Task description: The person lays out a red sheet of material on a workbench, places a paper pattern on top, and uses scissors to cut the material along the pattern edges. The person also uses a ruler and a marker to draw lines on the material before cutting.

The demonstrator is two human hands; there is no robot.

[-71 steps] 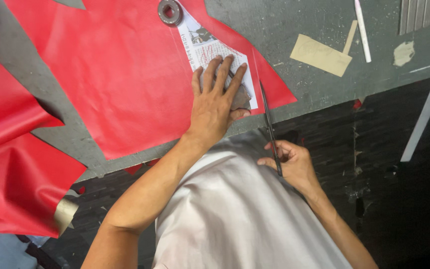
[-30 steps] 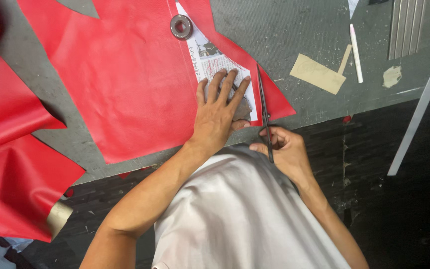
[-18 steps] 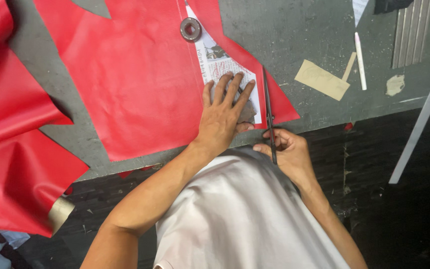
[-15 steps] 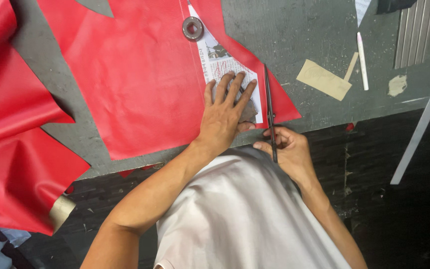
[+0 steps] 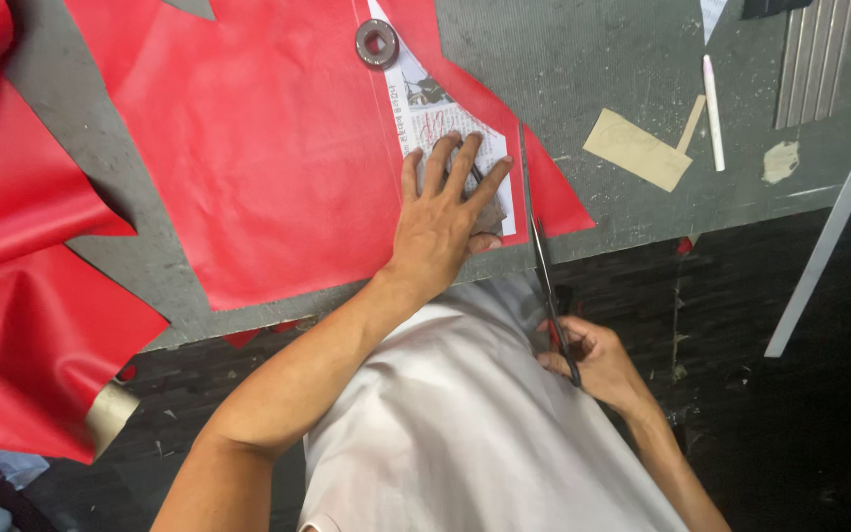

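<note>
red sheet: big piece of red leather-like material (image 5: 278,167) lying flat on the grey work table (image 5: 593,69), near edge close to table's front edge, a pointed flap sticking out to the right past the cut line
paper pattern: printed newspaper strip (image 5: 435,128) laid on the red sheet, running from top of frame down toward the table edge
left hand: left hand (image 5: 440,222) flat on the lower end of the paper pattern, fingers spread, palm pressing down, forearm coming up from lower left
right hand: right hand (image 5: 593,360) below the table edge, closed round the scissors' handles; fingers mostly hidden behind the handles
scissors: dark scissors (image 5: 544,266), blades pointing up along the right side of the paper pattern, tips into the red sheet just beside the left hand's fingertips; can't tell how far blades are apart
weight: round metal ring weight (image 5: 377,42) sitting on the pattern's upper end, well apart from the hand
shirt: white shirt (image 5: 465,433) fills lower middle
rest of table: tan card scrap (image 5: 637,150) and white chalk stick (image 5: 713,111) to the right, near each other; grey ribbed strips (image 5: 819,59) at top right
left side: more red material (image 5: 22,296) bunched and folded, hanging over the table's left part
right edge: pale metal bar (image 5: 834,222) leaning diagonally across the dark floor area
</note>
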